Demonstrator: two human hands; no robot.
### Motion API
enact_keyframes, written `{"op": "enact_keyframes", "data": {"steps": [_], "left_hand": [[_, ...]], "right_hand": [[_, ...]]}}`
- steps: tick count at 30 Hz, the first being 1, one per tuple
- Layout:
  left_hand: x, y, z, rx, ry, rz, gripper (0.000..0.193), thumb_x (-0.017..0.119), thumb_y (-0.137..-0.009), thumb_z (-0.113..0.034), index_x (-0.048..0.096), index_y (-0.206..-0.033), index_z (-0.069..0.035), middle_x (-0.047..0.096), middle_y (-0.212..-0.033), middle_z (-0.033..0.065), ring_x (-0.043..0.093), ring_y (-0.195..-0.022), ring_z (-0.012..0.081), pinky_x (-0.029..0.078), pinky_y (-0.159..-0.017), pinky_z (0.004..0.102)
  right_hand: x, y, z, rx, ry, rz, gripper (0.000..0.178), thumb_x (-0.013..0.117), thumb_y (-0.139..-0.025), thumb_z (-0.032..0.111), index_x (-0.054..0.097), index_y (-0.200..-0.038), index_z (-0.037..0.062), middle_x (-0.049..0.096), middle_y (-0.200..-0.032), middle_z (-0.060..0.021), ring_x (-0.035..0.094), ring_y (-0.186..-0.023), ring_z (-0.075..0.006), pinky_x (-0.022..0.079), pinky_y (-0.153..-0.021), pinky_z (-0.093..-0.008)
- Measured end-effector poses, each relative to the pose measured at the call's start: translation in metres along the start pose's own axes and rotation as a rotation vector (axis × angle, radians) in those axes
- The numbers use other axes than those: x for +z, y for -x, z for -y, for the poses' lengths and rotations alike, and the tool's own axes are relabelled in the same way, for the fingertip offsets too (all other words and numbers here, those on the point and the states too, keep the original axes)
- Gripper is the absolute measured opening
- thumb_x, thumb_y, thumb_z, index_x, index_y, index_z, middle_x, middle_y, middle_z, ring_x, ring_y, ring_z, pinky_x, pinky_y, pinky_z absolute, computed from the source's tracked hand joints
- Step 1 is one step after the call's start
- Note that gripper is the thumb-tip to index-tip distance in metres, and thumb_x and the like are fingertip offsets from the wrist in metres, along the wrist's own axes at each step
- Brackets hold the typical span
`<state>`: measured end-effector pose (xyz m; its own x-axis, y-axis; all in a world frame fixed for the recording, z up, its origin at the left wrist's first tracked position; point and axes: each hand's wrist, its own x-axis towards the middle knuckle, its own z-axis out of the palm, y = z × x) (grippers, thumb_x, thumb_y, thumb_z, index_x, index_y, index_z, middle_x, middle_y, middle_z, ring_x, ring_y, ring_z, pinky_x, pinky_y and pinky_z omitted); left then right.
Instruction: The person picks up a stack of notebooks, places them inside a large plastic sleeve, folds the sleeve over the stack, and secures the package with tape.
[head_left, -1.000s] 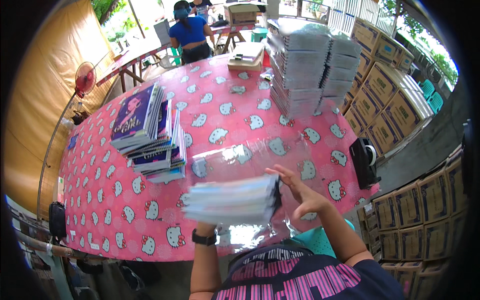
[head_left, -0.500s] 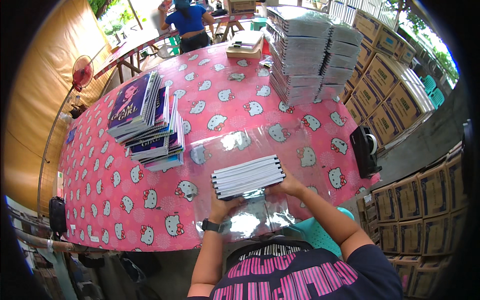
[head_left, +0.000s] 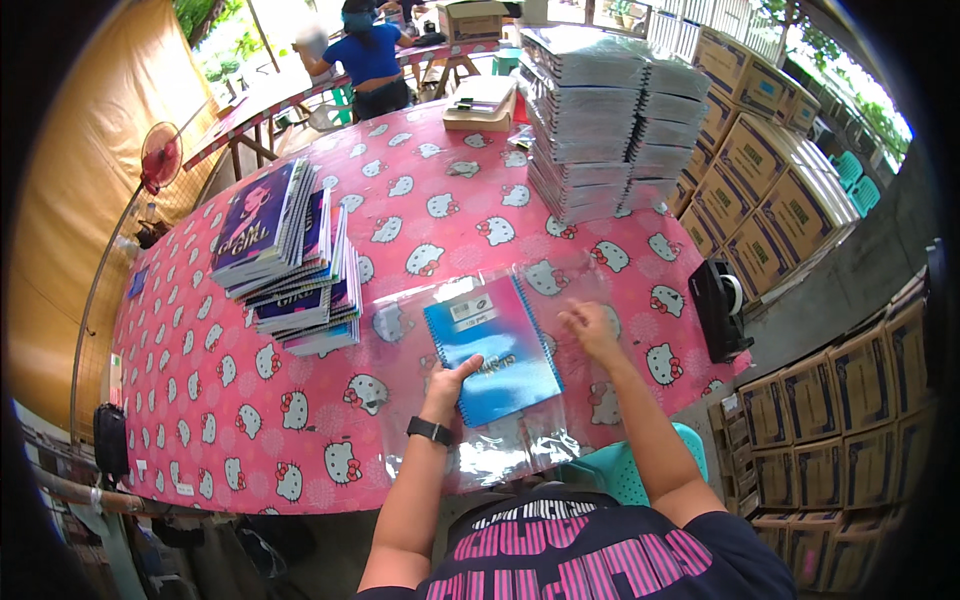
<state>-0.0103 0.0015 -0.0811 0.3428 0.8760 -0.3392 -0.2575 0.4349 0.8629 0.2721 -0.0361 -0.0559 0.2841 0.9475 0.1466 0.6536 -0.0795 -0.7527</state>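
Note:
A stack of spiral notebooks (head_left: 508, 340) lies flat on a clear plastic sheet (head_left: 408, 425) in front of me, a blue and pink back cover facing up. My left hand (head_left: 442, 388) grips the stack's left edge; the thumb presses on the cover and the other fingers are mostly hidden. To the right of the notebooks, my right hand (head_left: 592, 326) hovers over the sheet, apart from the stack. Its fingers are loosely bent and spread, with nothing visible in them.
Piled notebooks (head_left: 262, 225) stand at the left on the pink patterned tablecloth (head_left: 300, 410). A tall plastic-wrapped notebook pile (head_left: 585, 120) rises at the far right. Near the right edge sits a black tape dispenser (head_left: 715, 310). Cardboard boxes (head_left: 765, 200) line the right; a person (head_left: 370, 60) stands beyond the table.
The notebooks, held upright between both hands with page edges up, now lie flat, cover up. My right hand has let go and moved up and right; my left hand stays on them.

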Motion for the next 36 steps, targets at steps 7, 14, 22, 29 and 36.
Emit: {"op": "enact_keyframes", "data": {"steps": [7, 14, 22, 29, 36], "left_hand": [[0.003, -0.004, -0.020, -0.223, -0.266, -0.102, 0.046, 0.079, -0.073, -0.029, 0.063, -0.101, 0.005, 0.067, -0.092, 0.0124, 0.065, -0.077, 0.0192, 0.054, -0.069, 0.0311], [-0.016, -0.006, -0.026, -0.266, -0.389, -0.034, 0.055, 0.077, -0.073, -0.042, 0.065, -0.101, 0.004, 0.068, -0.091, 0.0132, 0.066, -0.081, 0.0224, 0.053, -0.074, 0.0324], [-0.025, 0.003, -0.025, 0.103, -0.770, -0.251, 0.079, 0.062, -0.082, -0.043, 0.033, -0.137, 0.006, 0.045, -0.129, 0.0213, 0.042, -0.121, 0.0312, 0.035, -0.102, 0.0399], [-0.030, -0.004, 0.016, 0.127, -0.270, -0.115, 0.072, 0.056, -0.086, -0.025, 0.022, -0.143, 0.002, 0.042, -0.132, 0.0231, 0.041, -0.124, 0.0302, 0.034, -0.103, 0.0398], [0.024, 0.019, -0.014, 0.151, -0.817, -0.376, 0.126, 0.077, -0.065, -0.054, -0.001, -0.144, 0.005, 0.019, -0.145, 0.0316, 0.024, -0.136, 0.0378, 0.026, -0.109, 0.0425]], "right_hand": [[-0.003, 0.022, -0.073, 0.037, 0.739, -0.371, 0.028, 0.069, -0.075, 0.027, 0.068, -0.096, 0.0088, 0.054, -0.097, -0.0068, 0.048, -0.099, -0.0276, 0.043, -0.080, -0.0438], [0.000, 0.017, -0.074, -0.022, 0.554, -0.392, 0.015, 0.073, -0.070, 0.017, 0.068, -0.082, 0.0084, 0.054, -0.090, -0.0055, 0.051, -0.091, -0.0257, 0.043, -0.078, -0.0381], [-0.045, 0.047, -0.065, 0.216, 0.188, -0.049, 0.028, 0.075, -0.065, 0.015, 0.063, -0.088, 0.0056, 0.060, -0.084, -0.0104, 0.058, -0.082, -0.0265, 0.046, -0.073, -0.0373], [-0.034, 0.038, 0.058, 0.023, 0.111, 0.354, 0.044, 0.063, -0.074, 0.020, 0.058, -0.116, 0.0055, 0.063, -0.098, -0.0186, 0.062, -0.091, -0.0312, 0.048, -0.079, -0.0396], [0.073, 0.086, 0.161, -0.132, 0.531, 0.705, 0.027, 0.052, -0.084, 0.008, 0.054, -0.110, -0.0007, 0.062, -0.098, -0.0156, 0.063, -0.092, -0.0321, 0.054, -0.072, -0.0387]]}}
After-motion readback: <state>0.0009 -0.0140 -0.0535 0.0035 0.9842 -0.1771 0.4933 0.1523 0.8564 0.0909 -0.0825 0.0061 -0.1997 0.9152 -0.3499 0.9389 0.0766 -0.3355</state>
